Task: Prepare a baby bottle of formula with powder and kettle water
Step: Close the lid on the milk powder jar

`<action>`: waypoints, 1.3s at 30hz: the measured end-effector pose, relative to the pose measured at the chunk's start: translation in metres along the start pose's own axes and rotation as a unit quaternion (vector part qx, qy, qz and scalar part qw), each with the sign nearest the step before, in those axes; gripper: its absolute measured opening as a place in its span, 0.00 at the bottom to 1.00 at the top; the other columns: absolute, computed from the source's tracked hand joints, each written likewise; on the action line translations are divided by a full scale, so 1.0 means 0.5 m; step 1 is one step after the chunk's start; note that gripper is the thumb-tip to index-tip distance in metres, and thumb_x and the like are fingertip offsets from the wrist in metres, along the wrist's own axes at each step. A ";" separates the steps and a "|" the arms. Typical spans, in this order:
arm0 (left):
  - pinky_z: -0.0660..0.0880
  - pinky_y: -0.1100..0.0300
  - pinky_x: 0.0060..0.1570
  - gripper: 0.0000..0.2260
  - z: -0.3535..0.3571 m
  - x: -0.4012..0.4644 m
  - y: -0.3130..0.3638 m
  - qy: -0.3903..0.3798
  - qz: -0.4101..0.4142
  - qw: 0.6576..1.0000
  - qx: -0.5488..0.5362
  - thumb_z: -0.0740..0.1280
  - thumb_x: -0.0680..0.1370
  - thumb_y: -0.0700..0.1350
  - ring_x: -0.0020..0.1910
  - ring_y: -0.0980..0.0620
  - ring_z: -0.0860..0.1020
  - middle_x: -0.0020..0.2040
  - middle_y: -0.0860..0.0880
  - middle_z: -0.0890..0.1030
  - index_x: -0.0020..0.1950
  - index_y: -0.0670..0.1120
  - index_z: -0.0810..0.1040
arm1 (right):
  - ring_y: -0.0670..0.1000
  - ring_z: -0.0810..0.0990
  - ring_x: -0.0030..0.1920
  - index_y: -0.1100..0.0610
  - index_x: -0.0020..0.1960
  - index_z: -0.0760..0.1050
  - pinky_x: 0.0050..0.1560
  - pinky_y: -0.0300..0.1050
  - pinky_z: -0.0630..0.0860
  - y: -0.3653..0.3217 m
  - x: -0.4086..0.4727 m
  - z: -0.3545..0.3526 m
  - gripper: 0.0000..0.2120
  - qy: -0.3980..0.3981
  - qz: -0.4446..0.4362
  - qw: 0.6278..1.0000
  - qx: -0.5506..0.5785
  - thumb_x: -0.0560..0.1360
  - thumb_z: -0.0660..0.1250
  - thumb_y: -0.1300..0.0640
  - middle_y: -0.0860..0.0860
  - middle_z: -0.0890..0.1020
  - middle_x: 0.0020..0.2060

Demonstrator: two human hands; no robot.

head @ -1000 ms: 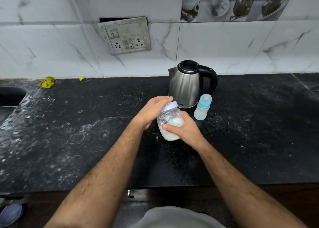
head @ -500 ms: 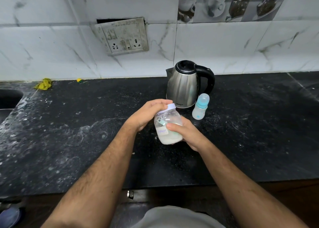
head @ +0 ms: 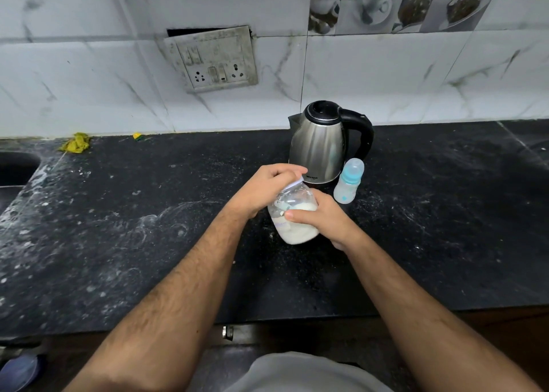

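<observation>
Your right hand (head: 323, 222) wraps the jar (head: 294, 216) body; left hand (head: 264, 189) clamps its lid (head: 292, 184). Rigid, light, slick: grip low, twist above.

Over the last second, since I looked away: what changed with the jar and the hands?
The powder jar has been tipped further over, its lid end leaning away to the left. The left hand stays on the lid, the right hand around the body. Kettle and baby bottle have not moved.

Black counter (head: 148, 243) bears kettle (head: 319, 148), baby bottle (head: 347, 182), yellow scraps (head: 75, 143).
</observation>
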State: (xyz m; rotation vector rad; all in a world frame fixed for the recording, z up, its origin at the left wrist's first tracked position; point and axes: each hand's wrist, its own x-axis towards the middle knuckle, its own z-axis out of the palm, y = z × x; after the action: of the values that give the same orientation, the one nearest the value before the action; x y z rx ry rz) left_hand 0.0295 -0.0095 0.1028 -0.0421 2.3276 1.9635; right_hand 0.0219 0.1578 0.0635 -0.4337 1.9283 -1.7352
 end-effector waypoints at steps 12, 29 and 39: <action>0.78 0.59 0.53 0.18 -0.017 -0.007 -0.017 -0.083 0.019 0.994 -0.066 0.62 0.74 0.44 0.52 0.52 0.82 0.55 0.50 0.85 0.62 0.47 0.81 | 0.59 0.83 0.47 0.64 0.68 0.71 0.36 0.51 0.81 0.031 -0.012 0.009 0.45 -0.127 0.077 0.974 0.169 0.62 0.77 0.36 0.61 0.83 0.52; 0.75 0.60 0.58 0.13 -0.064 -0.002 -0.047 0.097 0.027 0.994 -0.038 0.71 0.77 0.41 0.55 0.56 0.81 0.55 0.48 0.83 0.61 0.46 0.80 | 0.56 0.81 0.60 0.57 0.66 0.74 0.59 0.50 0.78 0.003 0.006 0.008 0.29 -0.019 -0.035 0.993 0.108 0.67 0.74 0.50 0.57 0.83 0.59; 0.76 0.61 0.59 0.14 -0.018 -0.009 -0.016 0.032 -0.017 0.999 -0.032 0.62 0.82 0.52 0.58 0.54 0.80 0.59 0.51 0.81 0.66 0.50 0.75 | 0.50 0.84 0.54 0.53 0.58 0.78 0.56 0.46 0.79 0.002 0.000 0.014 0.17 -0.001 -0.065 0.997 0.048 0.69 0.75 0.57 0.52 0.86 0.52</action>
State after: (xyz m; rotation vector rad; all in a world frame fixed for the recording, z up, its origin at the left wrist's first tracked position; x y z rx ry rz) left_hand 0.0341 -0.0197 0.0970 -0.1487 2.2853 2.0499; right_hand 0.0259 0.1524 0.0620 -0.5360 1.8420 -1.9012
